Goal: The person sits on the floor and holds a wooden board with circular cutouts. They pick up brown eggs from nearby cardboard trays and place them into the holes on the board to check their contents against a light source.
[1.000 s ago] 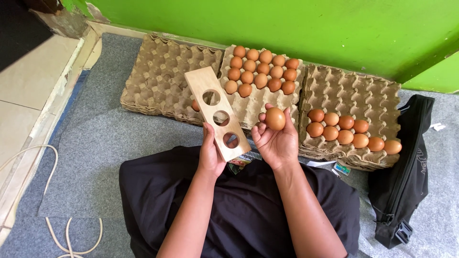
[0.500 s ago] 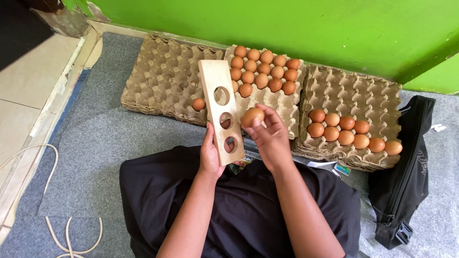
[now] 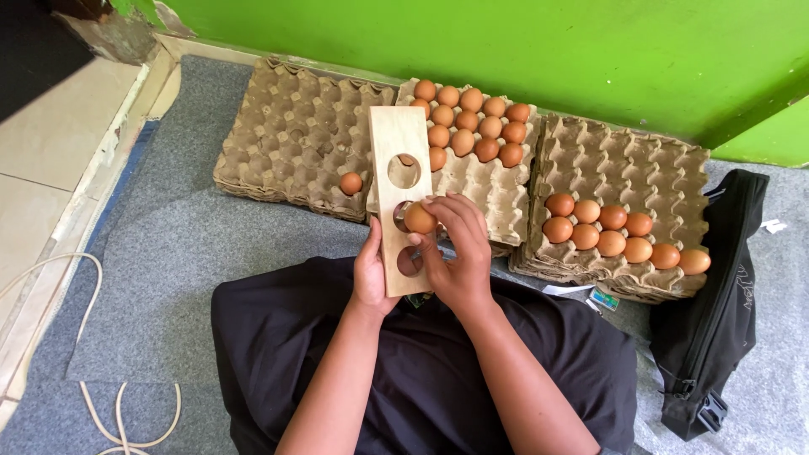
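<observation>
Now right hand (image 3: 455, 248) presses egg (image 3: 419, 218) into board (image 3: 398, 198).

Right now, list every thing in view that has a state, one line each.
Wooden board: upright, held at its lower edge.
Left hand: gripping the board.
Right hand: holding an egg at the middle hole.
Egg: at the middle hole, in the fingertips.
Left tray: one egg in it.
Middle tray: partly filled, far end.
Right tray: partly filled.
Black bag: lying on the floor.
</observation>
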